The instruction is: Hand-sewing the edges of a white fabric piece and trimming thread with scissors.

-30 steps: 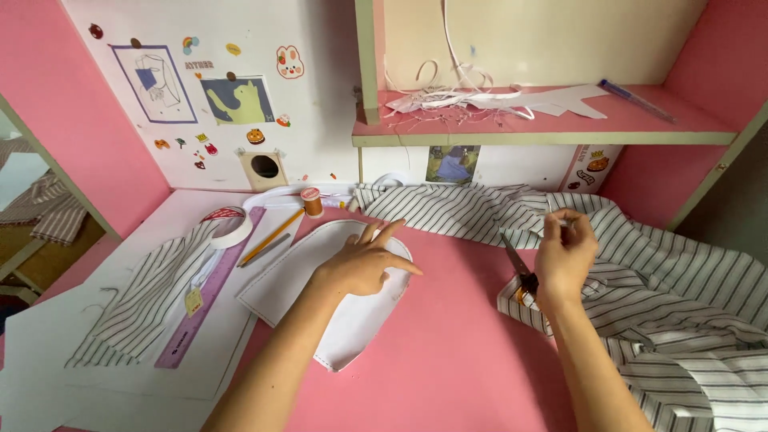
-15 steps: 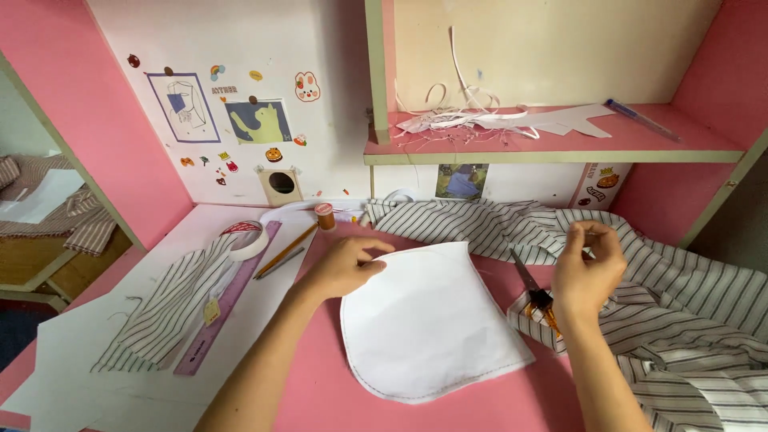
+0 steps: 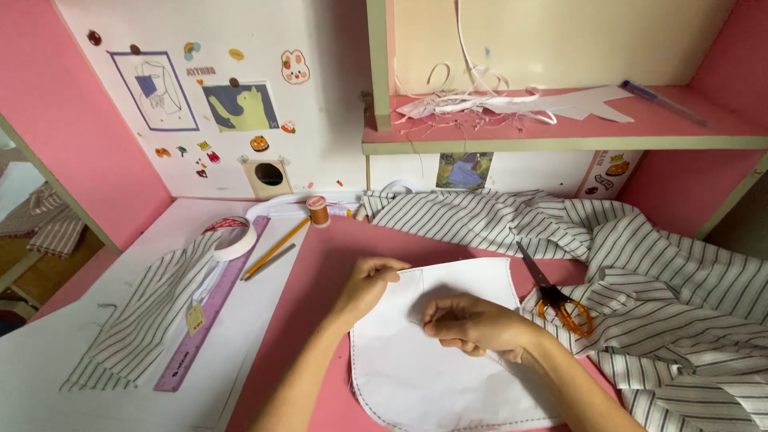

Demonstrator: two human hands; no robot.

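White paper pattern piece (image 3: 448, 360) lies on the pink bench (image 3: 312, 296); left hand (image 3: 370, 286) pinches its top edge, right hand (image 3: 472, 324) grips its middle, positioning it.

Left hand (image 3: 370, 282) and right hand (image 3: 472, 324) curled (fingers bent).

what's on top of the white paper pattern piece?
Both hands rest on the white paper pattern piece: left hand at its upper edge, right hand near the middle. What lies under the palms is hidden.
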